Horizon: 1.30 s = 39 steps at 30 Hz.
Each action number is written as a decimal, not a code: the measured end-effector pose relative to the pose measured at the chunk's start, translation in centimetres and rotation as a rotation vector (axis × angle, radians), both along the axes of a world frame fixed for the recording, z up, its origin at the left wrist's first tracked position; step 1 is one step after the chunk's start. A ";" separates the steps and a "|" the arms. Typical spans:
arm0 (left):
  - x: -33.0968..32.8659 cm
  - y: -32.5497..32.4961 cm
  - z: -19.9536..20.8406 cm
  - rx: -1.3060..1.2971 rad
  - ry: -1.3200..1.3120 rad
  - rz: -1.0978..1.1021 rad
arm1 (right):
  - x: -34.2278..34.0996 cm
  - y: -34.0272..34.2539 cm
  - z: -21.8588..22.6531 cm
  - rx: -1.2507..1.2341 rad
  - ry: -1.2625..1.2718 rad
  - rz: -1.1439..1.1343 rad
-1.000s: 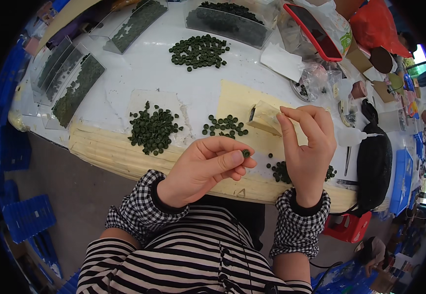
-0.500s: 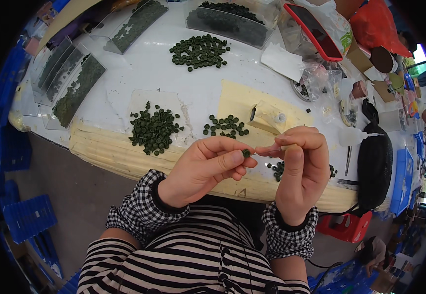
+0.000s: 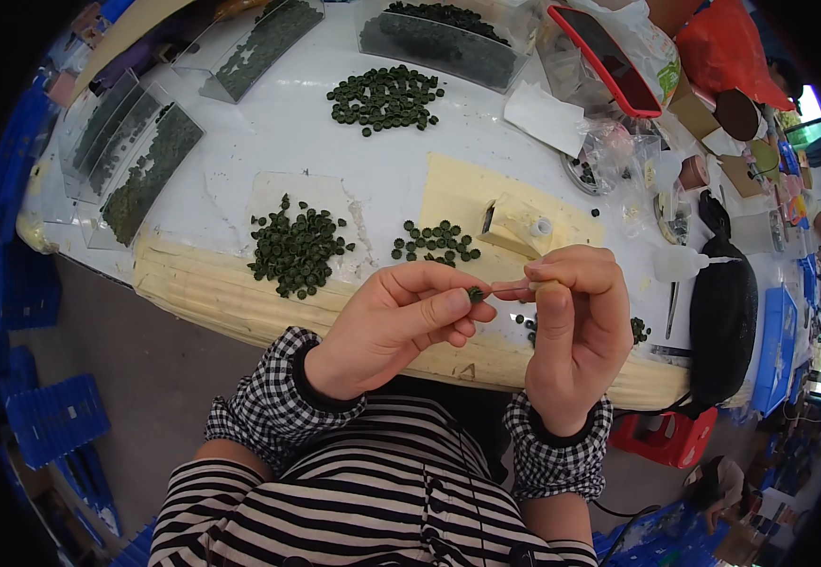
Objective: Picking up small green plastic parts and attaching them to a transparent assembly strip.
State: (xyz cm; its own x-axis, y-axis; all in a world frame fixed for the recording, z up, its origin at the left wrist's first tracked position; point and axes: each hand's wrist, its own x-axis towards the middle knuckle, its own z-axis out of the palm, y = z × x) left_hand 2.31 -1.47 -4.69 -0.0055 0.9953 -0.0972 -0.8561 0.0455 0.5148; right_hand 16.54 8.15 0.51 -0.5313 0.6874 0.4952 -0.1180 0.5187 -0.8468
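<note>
Between the thumb and index finger of my left hand (image 3: 396, 321) is a small round dark green piece (image 3: 475, 294) with a ridged edge. My right hand (image 3: 579, 331) pinches a thin, light-coloured stick-like tool (image 3: 513, 286), its tip at the green piece. Whether the tip touches it I cannot tell. Beyond my hands, a small group of the same pieces (image 3: 436, 242) lies on the white table. To the left is a larger heap (image 3: 299, 250). Some more pieces lie partly hidden behind my right hand.
A tan block with a white nozzle (image 3: 540, 227) sits on yellow paper (image 3: 448, 184). Clear trays (image 3: 439, 52) of green pieces stand at the back and left. Rightward are a white squeeze bottle (image 3: 677, 266), tweezers (image 3: 672, 310), a black pouch (image 3: 724, 312) and a red-framed phone (image 3: 609, 66).
My right thumb and fingers have shifted slightly left, toward the green piece, with the thin tool. My left hand stays in place with its piece.
</note>
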 end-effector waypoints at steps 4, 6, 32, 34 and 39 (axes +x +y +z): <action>-0.1 0.0 0.1 0.011 0.000 -0.007 | 0.4 0.2 -0.2 -0.076 0.064 0.049; -0.1 0.0 0.2 0.012 -0.006 -0.017 | 0.4 0.3 -0.2 -0.142 0.138 0.059; -0.1 -0.3 0.9 -0.041 -0.015 -0.036 | 0.6 0.9 -0.6 -0.213 0.234 0.010; -0.3 -0.4 0.4 0.009 -0.037 -0.060 | 0.6 0.9 -0.6 -0.214 0.235 0.018; -0.4 -0.5 0.2 0.045 -0.055 -0.081 | 0.6 0.9 -0.7 -0.217 0.235 0.014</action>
State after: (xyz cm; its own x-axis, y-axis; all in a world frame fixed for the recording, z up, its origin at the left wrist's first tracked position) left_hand 1.95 -1.92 -4.51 0.0792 0.9956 -0.0503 -0.8777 0.0936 0.4701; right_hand 17.12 9.09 -0.16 -0.4301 0.7837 0.4481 -0.3294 0.3259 -0.8862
